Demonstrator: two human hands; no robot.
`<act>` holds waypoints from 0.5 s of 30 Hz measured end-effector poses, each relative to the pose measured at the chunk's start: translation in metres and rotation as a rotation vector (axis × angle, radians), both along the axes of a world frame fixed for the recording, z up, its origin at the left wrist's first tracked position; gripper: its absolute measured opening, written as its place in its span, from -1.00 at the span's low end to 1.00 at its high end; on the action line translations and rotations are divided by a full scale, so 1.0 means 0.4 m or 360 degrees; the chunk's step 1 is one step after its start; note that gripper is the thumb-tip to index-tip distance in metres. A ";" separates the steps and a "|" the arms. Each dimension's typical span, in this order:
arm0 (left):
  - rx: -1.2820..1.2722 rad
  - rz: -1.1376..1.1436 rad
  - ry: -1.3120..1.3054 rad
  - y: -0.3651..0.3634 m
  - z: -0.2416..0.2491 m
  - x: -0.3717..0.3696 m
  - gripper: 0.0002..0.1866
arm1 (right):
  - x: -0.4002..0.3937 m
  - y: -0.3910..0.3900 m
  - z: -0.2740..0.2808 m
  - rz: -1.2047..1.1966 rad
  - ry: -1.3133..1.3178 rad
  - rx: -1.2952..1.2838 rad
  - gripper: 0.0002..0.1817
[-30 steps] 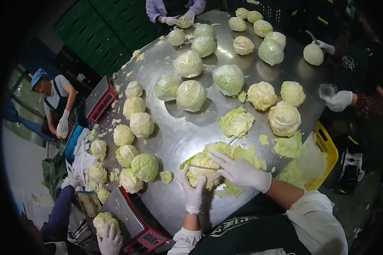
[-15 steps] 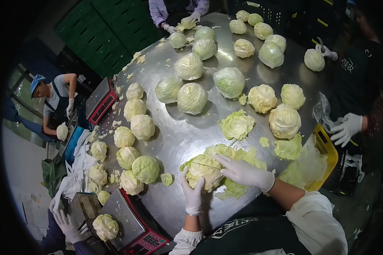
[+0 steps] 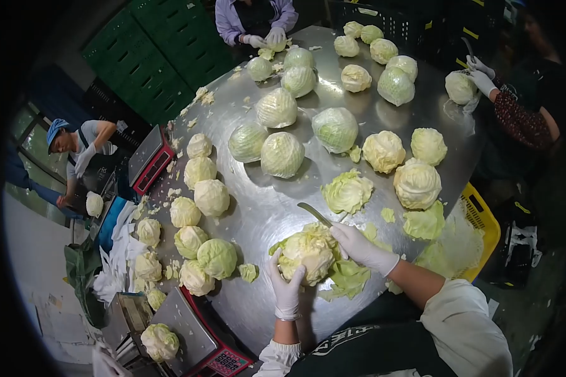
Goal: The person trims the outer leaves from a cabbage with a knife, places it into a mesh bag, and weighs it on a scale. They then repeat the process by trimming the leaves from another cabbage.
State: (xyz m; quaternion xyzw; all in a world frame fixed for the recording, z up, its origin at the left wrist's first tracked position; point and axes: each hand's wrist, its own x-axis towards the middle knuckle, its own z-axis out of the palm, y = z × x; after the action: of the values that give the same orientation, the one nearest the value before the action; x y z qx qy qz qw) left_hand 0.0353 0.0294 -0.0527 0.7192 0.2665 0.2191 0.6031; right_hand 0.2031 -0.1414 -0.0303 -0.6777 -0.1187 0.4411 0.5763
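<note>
Near the front of the metal table, my gloved left hand (image 3: 286, 286) is wrapped round the near left side of a cabbage (image 3: 308, 256), its leaves pale and partly loosened. My gloved right hand (image 3: 363, 249) touches or nearly touches the cabbage's right side and grips a knife (image 3: 314, 214). The slightly curved blade points up and left, above the cabbage; the handle is hidden in my fist. Loose green leaves (image 3: 346, 281) lie beneath and to the right of the cabbage. Another cut-off outer leaf (image 3: 347, 192) rests just beyond.
Bare and film-wrapped cabbages (image 3: 283, 154) stand about the metal table (image 3: 258, 201). A red scale (image 3: 188, 333) is at front left, a yellow crate (image 3: 481, 217) at right. Co-workers stand at the far edge, the right and the left; one at right holds a knife (image 3: 468, 47).
My right hand has lifted the knife off the cabbage top and swung its blade upward. The cabbage has turned in my left hand. The right-hand co-worker's lower hand has moved up to a cabbage.
</note>
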 end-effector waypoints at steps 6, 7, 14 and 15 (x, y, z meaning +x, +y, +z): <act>0.0859 0.0068 0.0217 -0.045 0.078 -0.006 -0.20 | -0.029 0.020 -0.027 0.0073 -0.1117 0.0234 -0.45; 0.1040 0.0121 0.0245 -0.058 0.095 -0.001 -0.19 | -0.030 0.024 -0.026 0.0075 -0.1021 0.0146 -0.48; 0.0940 -0.0051 0.0298 -0.008 0.072 -0.026 -0.15 | 0.078 0.041 -0.067 -0.0313 -0.0761 -0.0316 -0.56; 0.0905 -0.0152 0.0221 -0.005 0.064 -0.047 -0.14 | 0.118 0.026 -0.109 -0.0363 -0.0761 -0.0534 -0.52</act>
State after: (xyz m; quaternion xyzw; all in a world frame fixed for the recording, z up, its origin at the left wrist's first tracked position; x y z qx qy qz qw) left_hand 0.0164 0.0275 -0.0270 0.8844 0.2008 0.2065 0.3673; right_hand 0.2504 -0.1310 -0.0737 -0.8569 -0.0997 0.2151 0.4578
